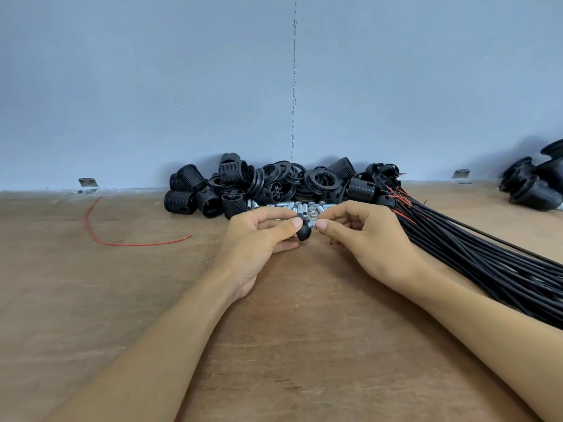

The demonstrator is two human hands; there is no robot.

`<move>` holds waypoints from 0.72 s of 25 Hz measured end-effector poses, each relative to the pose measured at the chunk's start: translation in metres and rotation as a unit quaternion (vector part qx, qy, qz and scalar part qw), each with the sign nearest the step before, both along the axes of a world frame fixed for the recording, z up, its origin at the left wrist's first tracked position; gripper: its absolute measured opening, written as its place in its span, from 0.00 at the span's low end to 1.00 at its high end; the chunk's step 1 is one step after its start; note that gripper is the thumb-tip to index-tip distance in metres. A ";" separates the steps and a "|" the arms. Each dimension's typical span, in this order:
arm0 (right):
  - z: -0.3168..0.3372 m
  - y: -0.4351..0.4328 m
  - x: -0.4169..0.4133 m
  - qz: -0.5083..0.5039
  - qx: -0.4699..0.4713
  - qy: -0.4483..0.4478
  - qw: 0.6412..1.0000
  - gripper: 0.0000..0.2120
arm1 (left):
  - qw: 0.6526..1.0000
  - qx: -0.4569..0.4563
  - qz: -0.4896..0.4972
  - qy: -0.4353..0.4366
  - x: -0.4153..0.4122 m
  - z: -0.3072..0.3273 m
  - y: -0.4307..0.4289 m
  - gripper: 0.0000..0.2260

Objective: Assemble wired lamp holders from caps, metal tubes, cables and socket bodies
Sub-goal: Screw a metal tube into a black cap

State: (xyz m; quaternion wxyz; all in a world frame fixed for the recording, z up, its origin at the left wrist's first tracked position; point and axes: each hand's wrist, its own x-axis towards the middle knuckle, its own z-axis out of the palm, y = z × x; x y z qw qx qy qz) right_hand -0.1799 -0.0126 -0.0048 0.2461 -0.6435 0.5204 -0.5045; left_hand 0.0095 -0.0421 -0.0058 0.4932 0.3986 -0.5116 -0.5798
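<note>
Currently on the bench (274,345), near to far:

- Left hand (259,236): fingers curled, thumb on top, gripping a black domed cap (304,232) just above the wood at centre.
- Right hand (362,239): thumb and forefinger pinching a short metal tube (313,223), which touches the cap's right side. How far the tube sits in the cap cannot be told.
- Loose tubes (292,206): a silver scatter lying flat just behind the hands, with nuts among them.
- Socket bodies (210,196): black, threaded, heaped against the wall (182,86), most left of centre, some on their sides.
- Rings (323,179): black, piled in the heap's middle and right.
- Cables (472,254): a black bundle running from the heap's right end toward the lower right, passing just beside the right wrist; thin red leads show at its far end.
- Red wire (122,242): a single curved strand, well apart to the left.
- Brackets (88,182): two metal ones at the wall's foot, left and right.
- Further black parts (536,184): a group at the far right edge.
</note>
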 end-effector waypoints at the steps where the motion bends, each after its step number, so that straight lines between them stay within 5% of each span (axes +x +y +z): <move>1: 0.000 0.000 0.000 0.000 0.002 0.004 1.000 0.03 | 1.000 -0.002 0.001 0.000 0.000 0.000 0.000 0.06; 10: 0.000 0.000 0.002 -0.036 -0.008 0.059 0.998 0.06 | 1.000 -0.011 -0.008 -0.004 0.001 0.001 0.000 0.06; 18: 0.001 0.000 0.005 -0.081 -0.010 0.135 0.987 0.19 | 1.000 -0.019 0.003 -0.004 -0.001 -0.001 -0.001 0.05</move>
